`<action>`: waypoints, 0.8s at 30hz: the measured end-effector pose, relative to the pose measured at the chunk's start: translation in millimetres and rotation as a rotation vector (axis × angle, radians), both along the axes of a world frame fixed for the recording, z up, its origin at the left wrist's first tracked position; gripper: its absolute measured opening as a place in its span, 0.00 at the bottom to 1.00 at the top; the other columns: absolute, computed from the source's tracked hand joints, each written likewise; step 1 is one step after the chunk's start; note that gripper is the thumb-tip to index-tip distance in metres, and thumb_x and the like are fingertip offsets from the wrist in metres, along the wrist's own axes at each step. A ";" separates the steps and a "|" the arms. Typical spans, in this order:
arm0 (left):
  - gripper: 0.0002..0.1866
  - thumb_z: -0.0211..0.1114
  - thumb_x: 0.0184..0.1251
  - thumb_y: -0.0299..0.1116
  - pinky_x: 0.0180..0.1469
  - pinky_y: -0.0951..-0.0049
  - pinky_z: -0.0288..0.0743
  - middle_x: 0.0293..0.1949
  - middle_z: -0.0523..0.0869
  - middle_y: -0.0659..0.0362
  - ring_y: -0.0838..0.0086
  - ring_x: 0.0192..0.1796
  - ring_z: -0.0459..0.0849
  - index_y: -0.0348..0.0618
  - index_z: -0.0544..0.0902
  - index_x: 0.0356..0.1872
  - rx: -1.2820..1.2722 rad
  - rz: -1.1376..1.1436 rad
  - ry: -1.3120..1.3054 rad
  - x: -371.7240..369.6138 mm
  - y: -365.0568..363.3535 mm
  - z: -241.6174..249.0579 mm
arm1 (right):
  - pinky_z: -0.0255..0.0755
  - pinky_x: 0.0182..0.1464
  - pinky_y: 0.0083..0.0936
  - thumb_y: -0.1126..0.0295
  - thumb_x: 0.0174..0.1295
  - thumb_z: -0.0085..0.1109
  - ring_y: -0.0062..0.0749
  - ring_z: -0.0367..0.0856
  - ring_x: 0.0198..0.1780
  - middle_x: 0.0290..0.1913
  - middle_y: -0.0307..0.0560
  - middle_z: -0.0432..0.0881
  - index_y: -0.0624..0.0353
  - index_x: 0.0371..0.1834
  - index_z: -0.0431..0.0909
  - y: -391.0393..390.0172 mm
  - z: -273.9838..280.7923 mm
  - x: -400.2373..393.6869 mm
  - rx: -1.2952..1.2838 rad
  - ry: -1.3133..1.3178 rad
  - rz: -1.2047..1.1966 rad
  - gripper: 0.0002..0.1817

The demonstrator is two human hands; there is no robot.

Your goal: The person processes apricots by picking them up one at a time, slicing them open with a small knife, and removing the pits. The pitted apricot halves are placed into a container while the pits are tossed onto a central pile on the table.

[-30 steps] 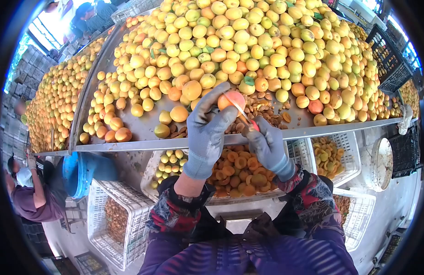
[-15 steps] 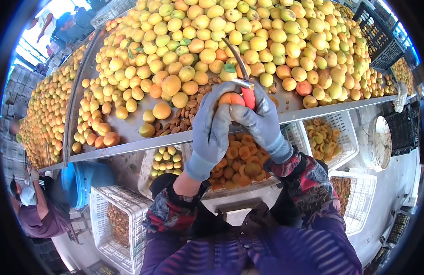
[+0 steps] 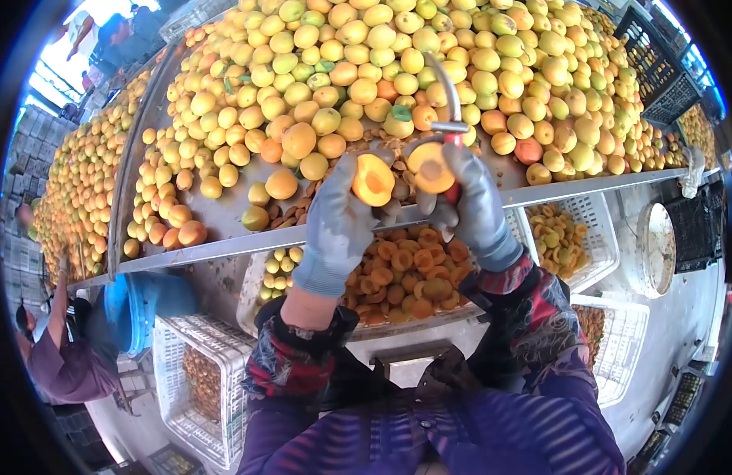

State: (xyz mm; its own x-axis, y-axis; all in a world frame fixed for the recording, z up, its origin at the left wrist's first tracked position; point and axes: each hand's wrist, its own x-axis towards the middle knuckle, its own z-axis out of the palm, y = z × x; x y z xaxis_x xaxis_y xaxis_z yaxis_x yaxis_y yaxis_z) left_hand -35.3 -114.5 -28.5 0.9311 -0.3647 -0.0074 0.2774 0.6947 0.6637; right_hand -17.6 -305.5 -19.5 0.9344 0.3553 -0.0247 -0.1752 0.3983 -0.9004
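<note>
My left hand (image 3: 340,226), in a grey-blue work glove, pinches an apricot half (image 3: 373,180) with its orange cut face and hollow turned up. Close beside it, my gloved right hand (image 3: 478,207) grips another apricot half (image 3: 431,168), whose centre looks browner. That same hand also keeps hold of a curved knife (image 3: 447,89), its red handle partly hidden by the fingers and its blade pointing up and away. Both hands are over the metal table edge (image 3: 540,193), with loose apricot pits (image 3: 291,215) behind them.
Whole apricots (image 3: 318,87) are heaped across the table. Below its edge, a container of apricot halves (image 3: 406,273) sits between my arms. White crates (image 3: 238,348) stand left and right, near a blue barrel (image 3: 132,313) and a white bucket (image 3: 657,249). Another person (image 3: 69,364) works at far left.
The apricot, held whole-looking between both hands before, is now in two halves, one in each hand. My hands have moved apart, and the knife has shifted right with its blade more upright.
</note>
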 end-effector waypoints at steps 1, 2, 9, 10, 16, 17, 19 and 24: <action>0.22 0.46 0.76 0.46 0.46 0.68 0.77 0.44 0.82 0.53 0.66 0.44 0.82 0.36 0.76 0.52 0.000 -0.007 0.001 -3.6 -3.9 3.7 | 0.58 0.14 0.16 0.50 0.68 0.47 0.18 0.68 0.14 0.24 0.42 0.80 0.59 0.41 0.75 -3.9 -1.1 2.8 0.030 0.043 0.001 0.21; 0.20 0.49 0.74 0.44 0.48 0.70 0.75 0.42 0.81 0.56 0.70 0.44 0.81 0.37 0.75 0.54 0.144 0.066 -0.006 -11.2 -9.7 10.0 | 0.57 0.13 0.16 0.47 0.69 0.42 0.18 0.66 0.12 0.23 0.43 0.79 0.59 0.38 0.75 -4.9 -0.9 2.5 0.054 0.070 -0.071 0.24; 0.23 0.59 0.66 0.22 0.51 0.81 0.71 0.45 0.78 0.59 0.81 0.46 0.76 0.35 0.69 0.62 0.393 0.215 -0.185 -15.7 -27.8 -0.7 | 0.59 0.13 0.17 0.47 0.68 0.44 0.20 0.69 0.13 0.21 0.43 0.79 0.61 0.38 0.75 -4.8 -12.9 0.6 -0.077 0.087 -0.051 0.25; 0.23 0.59 0.66 0.23 0.49 0.80 0.72 0.44 0.78 0.59 0.82 0.44 0.76 0.35 0.69 0.63 0.340 0.197 -0.195 -13.0 -29.0 -1.4 | 0.60 0.14 0.15 0.50 0.68 0.48 0.19 0.69 0.13 0.19 0.42 0.78 0.62 0.41 0.74 -1.9 -10.7 -1.1 -0.027 0.105 -0.013 0.22; 0.17 0.61 0.67 0.26 0.36 0.82 0.75 0.38 0.79 0.60 0.84 0.36 0.76 0.34 0.73 0.54 0.502 0.300 -0.211 -10.4 -35.0 2.7 | 0.59 0.15 0.11 0.54 0.67 0.54 0.13 0.68 0.14 0.23 0.37 0.78 0.60 0.49 0.72 12.2 -2.7 -14.6 -0.048 -0.004 -0.111 0.20; 0.14 0.60 0.67 0.27 0.35 0.83 0.75 0.38 0.79 0.60 0.84 0.37 0.76 0.34 0.74 0.52 0.477 0.326 -0.243 -10.8 -35.8 3.0 | 0.59 0.15 0.10 0.54 0.67 0.54 0.13 0.68 0.15 0.23 0.36 0.78 0.60 0.49 0.73 11.4 -0.9 -13.6 -0.073 -0.037 -0.053 0.20; 0.12 0.59 0.68 0.27 0.33 0.84 0.74 0.37 0.79 0.60 0.84 0.37 0.76 0.35 0.75 0.50 0.451 0.353 -0.273 -12.4 -38.2 5.5 | 0.59 0.15 0.10 0.53 0.67 0.55 0.13 0.69 0.15 0.23 0.36 0.78 0.60 0.47 0.74 10.6 -2.0 -11.7 -0.096 -0.047 -0.048 0.20; 0.14 0.52 0.74 0.35 0.47 0.80 0.72 0.42 0.80 0.58 0.81 0.45 0.76 0.34 0.76 0.50 0.668 0.430 -0.364 -12.0 -36.6 8.3 | 0.58 0.15 0.10 0.55 0.65 0.58 0.13 0.68 0.14 0.22 0.36 0.77 0.60 0.44 0.76 8.3 8.4 -17.9 -0.103 -0.040 -0.020 0.18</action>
State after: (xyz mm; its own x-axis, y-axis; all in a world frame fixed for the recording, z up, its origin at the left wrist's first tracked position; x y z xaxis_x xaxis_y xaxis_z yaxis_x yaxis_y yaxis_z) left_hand -47.3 -151.1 -20.2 0.9730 -0.0067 0.2308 -0.2281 0.1246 0.9656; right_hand -35.5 -297.2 -11.1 0.9422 0.3342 -0.0230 -0.1315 0.3059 -0.9429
